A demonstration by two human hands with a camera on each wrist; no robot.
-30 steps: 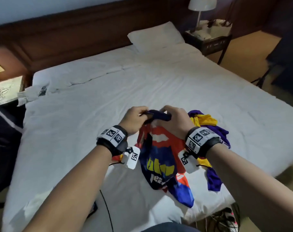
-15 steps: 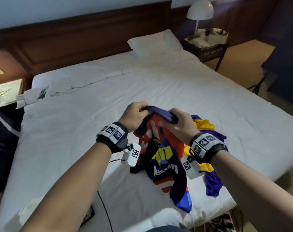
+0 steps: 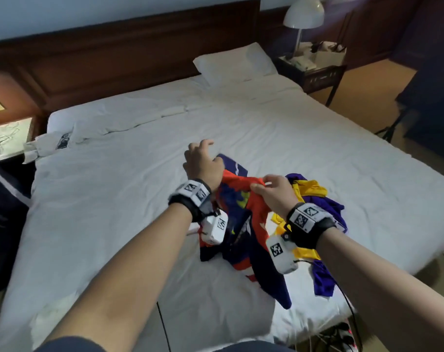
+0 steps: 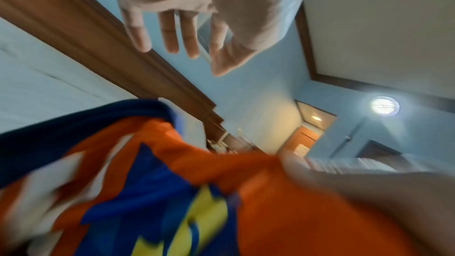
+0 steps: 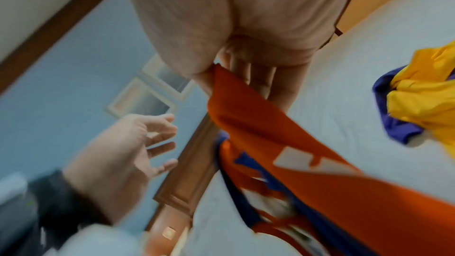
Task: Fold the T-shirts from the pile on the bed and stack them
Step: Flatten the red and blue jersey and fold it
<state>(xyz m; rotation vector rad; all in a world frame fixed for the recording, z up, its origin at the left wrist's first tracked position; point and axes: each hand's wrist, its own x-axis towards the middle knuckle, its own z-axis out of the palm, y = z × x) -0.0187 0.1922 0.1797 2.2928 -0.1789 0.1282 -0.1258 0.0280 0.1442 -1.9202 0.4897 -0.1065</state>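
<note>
Right hand [image 3: 273,193] pinches the orange shirt [image 3: 243,212] at bed [image 3: 114,199] centre; pile [image 3: 314,199] at three o'clock; left hand [image 3: 203,163] spread, empty; limp, light, probably slippery; take the shoulders.

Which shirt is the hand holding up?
The orange and blue T-shirt, pinched by the right hand. The purple and yellow T-shirt lies crumpled on the bed, untouched.
</note>
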